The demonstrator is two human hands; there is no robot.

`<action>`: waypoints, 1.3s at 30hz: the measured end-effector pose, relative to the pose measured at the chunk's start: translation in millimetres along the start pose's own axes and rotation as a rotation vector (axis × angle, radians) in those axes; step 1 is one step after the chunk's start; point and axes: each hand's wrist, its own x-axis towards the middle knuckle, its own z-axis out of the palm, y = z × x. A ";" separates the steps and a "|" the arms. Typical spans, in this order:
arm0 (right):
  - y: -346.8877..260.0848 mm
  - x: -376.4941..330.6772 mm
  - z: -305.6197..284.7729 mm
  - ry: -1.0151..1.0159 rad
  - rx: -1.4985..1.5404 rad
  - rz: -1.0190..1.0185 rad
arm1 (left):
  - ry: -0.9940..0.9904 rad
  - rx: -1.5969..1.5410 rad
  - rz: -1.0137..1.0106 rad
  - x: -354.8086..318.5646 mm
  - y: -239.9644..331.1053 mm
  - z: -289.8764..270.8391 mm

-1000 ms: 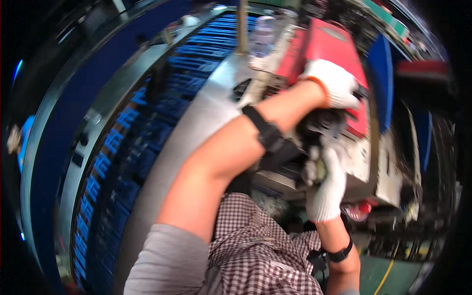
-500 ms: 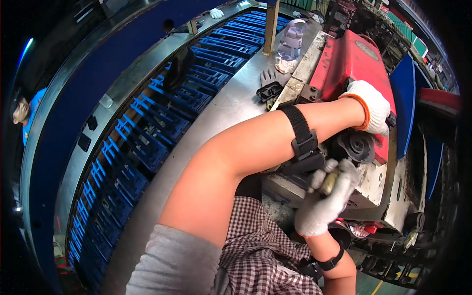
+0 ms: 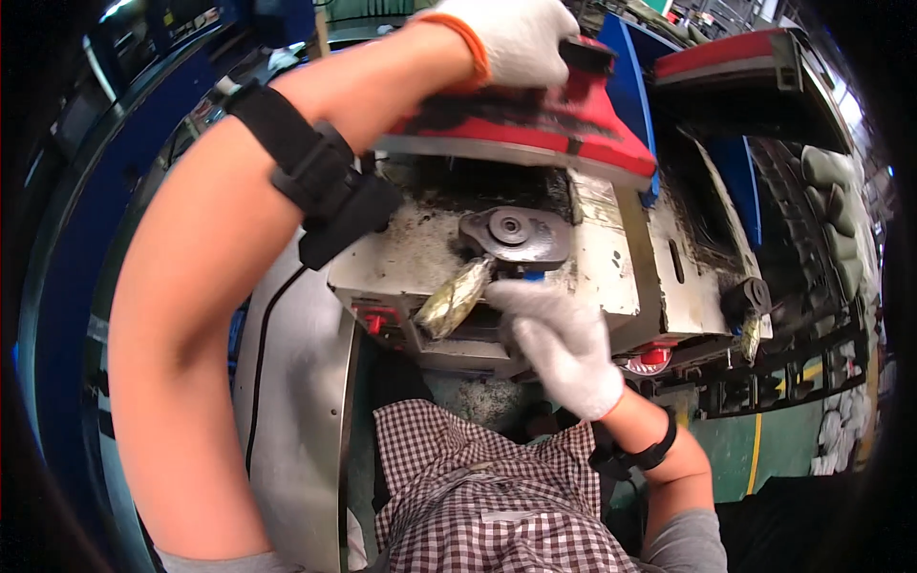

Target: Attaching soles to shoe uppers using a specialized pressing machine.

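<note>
Near the top, my left hand [image 3: 516,43], in a white knit glove with an orange cuff, is closed on the black handle [image 3: 589,55] of a red machine cover [image 3: 602,124]. The cover is tilted up, with a dark gap between it and the pale, stained machine body [image 3: 401,224]. On the body's front sits a round grey metal clamp [image 3: 514,229], its lever handle [image 3: 456,301] wrapped in shiny yellowish tape. My gloved right hand [image 3: 568,344] is just right of that lever, apart from it, fingers stretched out and slightly blurred, with nothing visible in them.
To the right stands a similar machine with a raised red cover [image 3: 726,57] and another taped lever [image 3: 751,336]. A blue panel [image 3: 630,67] rises between the machines. A metal tabletop [image 3: 306,401] lies at my left; racks with grey pieces [image 3: 829,167] line the far right.
The red cover has been lifted by my left hand from its lowered position. My right hand has let go of the taped lever. My view has swung right.
</note>
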 end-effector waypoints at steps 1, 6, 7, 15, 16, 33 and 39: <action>-1.3 4.8 -14.0 0.052 -0.019 -0.016 | 0.019 0.045 -0.029 6.8 3.1 -10.5; 43.8 84.9 -74.9 0.258 -0.410 -0.142 | 0.375 0.183 -0.014 49.7 -13.7 -43.6; 57.9 105.4 -83.8 0.248 -0.433 -0.040 | 0.487 0.119 0.011 51.3 -18.8 -48.4; 105.9 236.3 -46.6 -0.078 -0.790 0.485 | 0.697 0.335 0.081 47.1 -60.9 -49.6; 101.6 239.2 -42.0 -0.108 -0.845 0.528 | 0.659 0.329 0.046 47.4 -57.7 -52.3; -19.5 -149.9 -148.2 0.761 0.897 0.073 | 0.520 0.375 0.030 35.8 -59.5 -31.9; -45.2 -281.9 -159.7 1.113 0.654 -0.157 | 0.736 0.376 0.064 57.9 -92.3 -25.2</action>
